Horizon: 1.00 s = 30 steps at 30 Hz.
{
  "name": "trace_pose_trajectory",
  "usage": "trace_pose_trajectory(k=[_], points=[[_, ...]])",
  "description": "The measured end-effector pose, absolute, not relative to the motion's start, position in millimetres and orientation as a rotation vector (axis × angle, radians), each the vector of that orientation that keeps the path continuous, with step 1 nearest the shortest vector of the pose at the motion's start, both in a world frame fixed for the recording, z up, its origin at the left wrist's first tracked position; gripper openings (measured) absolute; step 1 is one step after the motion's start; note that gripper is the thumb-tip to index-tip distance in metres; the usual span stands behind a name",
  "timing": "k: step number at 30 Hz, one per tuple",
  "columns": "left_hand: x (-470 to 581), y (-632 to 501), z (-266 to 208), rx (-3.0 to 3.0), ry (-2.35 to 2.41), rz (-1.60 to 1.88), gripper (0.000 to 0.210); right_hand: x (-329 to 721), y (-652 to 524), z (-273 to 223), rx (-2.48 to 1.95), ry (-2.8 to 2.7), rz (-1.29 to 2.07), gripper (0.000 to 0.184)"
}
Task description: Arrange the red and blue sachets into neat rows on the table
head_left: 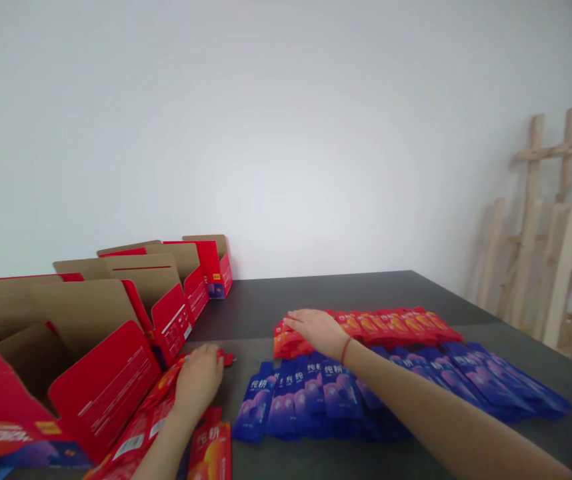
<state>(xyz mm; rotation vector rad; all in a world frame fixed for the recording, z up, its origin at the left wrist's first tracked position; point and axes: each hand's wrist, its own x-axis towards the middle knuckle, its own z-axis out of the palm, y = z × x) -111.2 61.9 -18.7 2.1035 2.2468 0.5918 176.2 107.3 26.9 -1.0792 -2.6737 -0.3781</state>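
Observation:
My left hand (pixel 199 381) is curled palm-down over red sachets beside the open boxes, and a red end sticks out past its fingertips. Under and below that wrist lie more loose red sachets (pixel 209 453), some with barcodes facing up. My right hand (pixel 319 330), a red cord around its wrist, rests with outstretched fingers on the left end of an overlapping row of red sachets (pixel 391 325). Its thumb side is partly hidden. In front of that row, a fanned row of blue-purple sachets (pixel 296 400) passes beneath my right forearm.
Several open red cardboard boxes (pixel 106 393) with raised brown flaps line the left side of the dark table (pixel 316 293). One red box (pixel 221 270) stands farther back. Wooden easel-like frames (pixel 531 220) lean by the white wall at right.

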Motion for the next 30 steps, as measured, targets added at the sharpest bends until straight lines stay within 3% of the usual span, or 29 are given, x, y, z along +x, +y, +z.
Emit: trace_pose_trajectory(k=[5,11,17,21,30], points=[[-131.6,64.8,-37.0,2.124,2.535,0.246,0.037,165.8,139.0,15.1,-1.241,-2.680,-0.352,0.039],[-139.8,71.4,-49.1,2.219,2.538,0.000,0.048,158.2,128.2,1.1,-1.400,-2.714,-0.289,0.028],[-136.3,72.5,-50.3,2.340,2.377,-0.044,0.059,157.3,106.4,-5.6,-1.527,-2.678,-0.250,0.039],[-133.3,74.3,-48.0,2.401,2.340,-0.030,0.056,152.7,104.6,-7.2,-1.607,-2.631,-0.229,0.049],[-132.9,74.8,-39.3,2.530,2.281,-0.114,0.052,146.3,97.6,2.0,-1.699,-2.560,-0.211,0.043]])
